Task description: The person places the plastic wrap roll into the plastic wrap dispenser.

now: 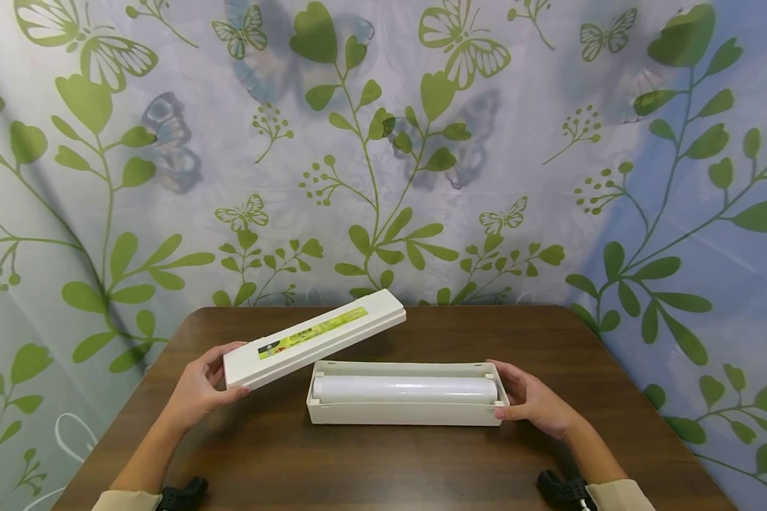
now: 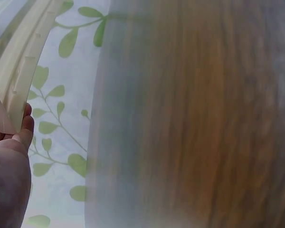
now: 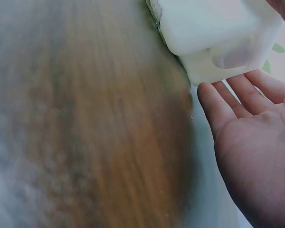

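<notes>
The left hand grips one end of a long white lid, thumb at the near edge and fingers behind. That lid is tilted above the table, its far end raised to the right, with a yellow-green label along it. In the left wrist view, the lid's hollow underside shows. A white cling film box rests on the table without its cover. Inside it lies a shiny white roll of film. At the box's right end, the right hand holds it, thumb on the front corner and fingers at the back.
Both things are over a brown wooden table. Behind it hangs a pale curtain printed with green leaves and butterflies. Black straps are on both wrists, below beige sleeves.
</notes>
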`<state>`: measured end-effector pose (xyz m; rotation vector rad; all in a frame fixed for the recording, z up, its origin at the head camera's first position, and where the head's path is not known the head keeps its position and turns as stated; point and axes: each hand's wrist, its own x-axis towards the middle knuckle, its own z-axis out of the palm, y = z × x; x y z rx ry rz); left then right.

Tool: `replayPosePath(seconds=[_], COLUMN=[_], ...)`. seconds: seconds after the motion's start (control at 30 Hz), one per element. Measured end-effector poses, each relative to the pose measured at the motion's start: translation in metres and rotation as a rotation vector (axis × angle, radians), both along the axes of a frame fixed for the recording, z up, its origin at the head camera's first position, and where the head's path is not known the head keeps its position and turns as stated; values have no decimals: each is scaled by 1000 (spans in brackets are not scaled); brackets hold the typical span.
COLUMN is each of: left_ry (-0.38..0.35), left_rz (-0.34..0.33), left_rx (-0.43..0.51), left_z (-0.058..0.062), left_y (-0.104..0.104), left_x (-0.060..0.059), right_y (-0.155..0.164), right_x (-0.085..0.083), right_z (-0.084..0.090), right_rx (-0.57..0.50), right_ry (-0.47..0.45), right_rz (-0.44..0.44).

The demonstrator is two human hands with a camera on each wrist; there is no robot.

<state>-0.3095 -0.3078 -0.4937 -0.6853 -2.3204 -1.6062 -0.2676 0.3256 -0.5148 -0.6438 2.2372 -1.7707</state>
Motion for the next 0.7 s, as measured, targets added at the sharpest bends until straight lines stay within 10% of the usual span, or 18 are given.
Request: replayPosePath(seconds=[0.7], left_ry=[38], left_rz=[-119], left_rx=[66], left_z=[13], left_y=[34], left_x=[11], right_y=[-9], right_x=[1], right_z=[11], right_rx=[-43], right_ry=[159], right_rz=[-36])
